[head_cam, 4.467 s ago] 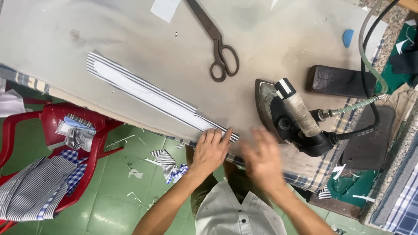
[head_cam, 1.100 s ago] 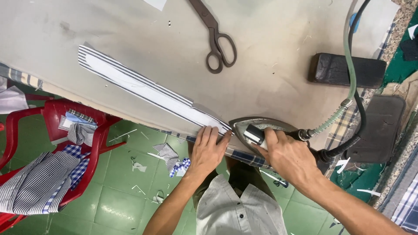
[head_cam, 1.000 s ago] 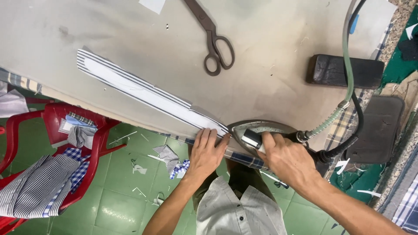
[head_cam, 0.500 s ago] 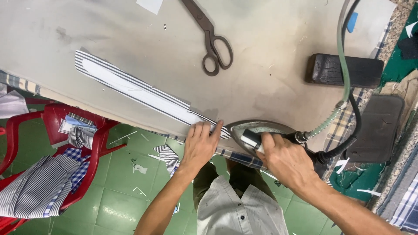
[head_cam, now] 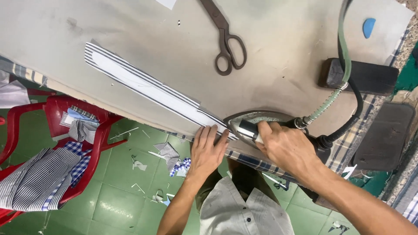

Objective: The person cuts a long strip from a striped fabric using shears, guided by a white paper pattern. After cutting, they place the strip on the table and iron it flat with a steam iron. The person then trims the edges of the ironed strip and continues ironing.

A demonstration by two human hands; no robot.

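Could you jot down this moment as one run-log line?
right hand: grips iron handle | left hand: flat on striped strip | iron: on strip's near end | scissors: idle on table

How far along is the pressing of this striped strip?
Early. The iron, gripped by the right hand, sits at the near end of the striped strip, with the left hand flat on that end. The rest of the strip, stretching away toward the far left, looks still unpressed. Scissors lie untouched.

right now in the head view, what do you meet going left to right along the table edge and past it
red chair → striped fabric strip → left hand → iron → right hand → dark block
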